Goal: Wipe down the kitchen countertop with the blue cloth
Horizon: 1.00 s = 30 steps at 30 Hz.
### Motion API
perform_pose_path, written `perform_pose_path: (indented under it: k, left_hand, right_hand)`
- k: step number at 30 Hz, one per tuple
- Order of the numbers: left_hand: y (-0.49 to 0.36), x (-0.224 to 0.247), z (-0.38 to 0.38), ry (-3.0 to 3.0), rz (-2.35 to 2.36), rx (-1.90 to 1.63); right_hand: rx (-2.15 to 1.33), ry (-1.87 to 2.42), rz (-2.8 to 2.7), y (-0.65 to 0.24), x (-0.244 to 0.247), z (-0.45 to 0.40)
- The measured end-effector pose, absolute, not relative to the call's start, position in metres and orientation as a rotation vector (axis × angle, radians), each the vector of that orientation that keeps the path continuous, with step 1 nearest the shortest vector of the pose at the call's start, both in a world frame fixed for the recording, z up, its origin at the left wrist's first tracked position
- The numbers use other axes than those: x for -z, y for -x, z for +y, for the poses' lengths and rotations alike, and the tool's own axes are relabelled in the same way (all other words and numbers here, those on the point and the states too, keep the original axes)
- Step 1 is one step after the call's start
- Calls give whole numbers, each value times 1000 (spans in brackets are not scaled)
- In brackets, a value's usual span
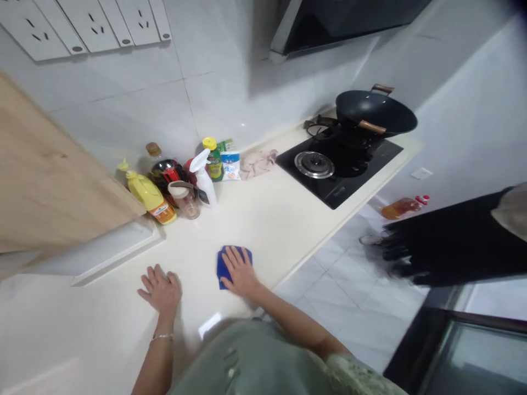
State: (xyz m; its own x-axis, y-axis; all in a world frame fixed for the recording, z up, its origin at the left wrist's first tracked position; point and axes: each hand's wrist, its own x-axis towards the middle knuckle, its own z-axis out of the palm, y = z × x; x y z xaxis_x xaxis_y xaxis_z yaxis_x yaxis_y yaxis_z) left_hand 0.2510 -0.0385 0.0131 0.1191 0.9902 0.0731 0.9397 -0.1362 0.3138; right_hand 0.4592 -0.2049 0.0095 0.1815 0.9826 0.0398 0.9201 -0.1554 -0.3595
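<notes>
A folded blue cloth (222,267) lies on the cream countertop (263,219). My right hand (239,270) rests flat on top of it, fingers stretched out and pressing it to the surface. To the left, my left hand (160,288) lies on the bare counter with its fingers spread, holding nothing. Beyond the hands stand a yellow pump bottle (148,195), a lidded clear jar (187,202) and a white spray bottle (203,181).
A black cooktop (337,164) carries a black wok (375,114) at the far right. By the wall are a yellow-capped green bottle (214,163), a white packet (231,165) and a crumpled cloth (258,163). An oil bottle (401,208) stands on the floor near a person in black (453,236).
</notes>
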Motion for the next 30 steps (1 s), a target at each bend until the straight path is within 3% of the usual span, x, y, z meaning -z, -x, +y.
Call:
perform_pose_path:
  k: [3,6,9,11,18,24,27,30]
  left_hand:
    - [-268,-11,-42,-2278,1780,-494]
    - [-295,-10,-51,-2487,1272,-475]
    - [-309,-11,-58,-2584,832,-398]
    - [-299,-12,-56,-2595,792,-371]
    - [-166,-26,-11,-2343,1482,-304]
    - [-29,-49,9,-1615,2280,-352]
    - [-10,-52,1,-1310,2499,-350]
    - [-37,-48,-9,-1495,2395,-386]
  right_hand:
    - [-297,2135,-1850,-447,-4,-238]
    - [-286,2141,-1867,-456,0,-262]
    - [-223,2272,-1750,-482,3,-281]
    - [-140,2421,-1590,-504,6,-293]
    - [142,2770,-1084,-589,23,-334]
    - [199,2873,-794,-650,28,-315]
    - [229,2892,-684,-646,31,-280]
    - [171,2835,-969,-621,31,-238]
